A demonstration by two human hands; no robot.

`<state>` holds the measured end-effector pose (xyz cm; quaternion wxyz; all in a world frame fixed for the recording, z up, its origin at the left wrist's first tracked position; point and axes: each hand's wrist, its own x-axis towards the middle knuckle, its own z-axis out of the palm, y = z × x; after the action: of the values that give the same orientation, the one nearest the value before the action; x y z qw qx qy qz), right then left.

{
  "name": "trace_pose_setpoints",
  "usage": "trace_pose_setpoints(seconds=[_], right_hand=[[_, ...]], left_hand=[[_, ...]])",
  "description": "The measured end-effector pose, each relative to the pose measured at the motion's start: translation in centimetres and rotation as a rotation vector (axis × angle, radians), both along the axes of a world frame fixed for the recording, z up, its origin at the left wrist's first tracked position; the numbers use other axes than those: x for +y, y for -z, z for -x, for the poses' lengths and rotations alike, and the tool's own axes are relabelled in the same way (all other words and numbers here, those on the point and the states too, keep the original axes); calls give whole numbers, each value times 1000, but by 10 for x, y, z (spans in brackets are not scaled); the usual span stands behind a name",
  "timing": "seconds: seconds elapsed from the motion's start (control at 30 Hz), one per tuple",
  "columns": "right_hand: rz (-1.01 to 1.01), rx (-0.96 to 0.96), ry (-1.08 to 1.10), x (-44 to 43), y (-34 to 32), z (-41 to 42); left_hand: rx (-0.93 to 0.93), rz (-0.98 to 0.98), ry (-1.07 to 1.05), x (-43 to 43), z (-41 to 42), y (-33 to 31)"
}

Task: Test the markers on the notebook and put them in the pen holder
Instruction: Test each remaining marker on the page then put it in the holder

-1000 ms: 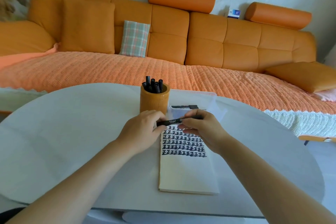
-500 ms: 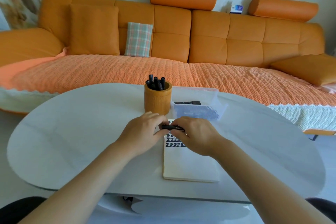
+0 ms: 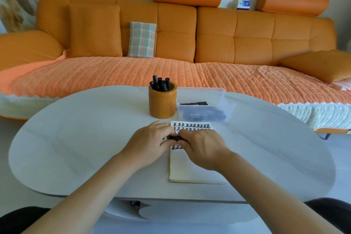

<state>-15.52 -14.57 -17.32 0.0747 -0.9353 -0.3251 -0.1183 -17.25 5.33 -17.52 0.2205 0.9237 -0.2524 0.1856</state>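
Slim black marker (image 3: pixel 175 138) between both hands, above cream notebook (image 3: pixel 191 169).

- A pale oval worktop (image 3: pixel 76 138) carries everything.
- An orange pen holder (image 3: pixel 162 103) stands upright near its far edge, with black markers (image 3: pixel 160 84) in it.
- A clear plastic tray (image 3: pixel 204 104) sits just beside the holder, to its right.
- A cream notebook (image 3: pixel 191 169) lies flat in front of the tray, with rows of dark marks on its page.
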Motion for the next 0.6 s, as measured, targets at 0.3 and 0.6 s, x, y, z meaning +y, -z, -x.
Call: trace_pose_setpoints(seconds=[0.3,0.6], right_hand=[[-4,12,15,-1,-1,-3],[-164,225,20,-13,-9,-2]], left_hand=[[90,8,-5,4,-5,0],[59,-95,-204,20,-12,4]])
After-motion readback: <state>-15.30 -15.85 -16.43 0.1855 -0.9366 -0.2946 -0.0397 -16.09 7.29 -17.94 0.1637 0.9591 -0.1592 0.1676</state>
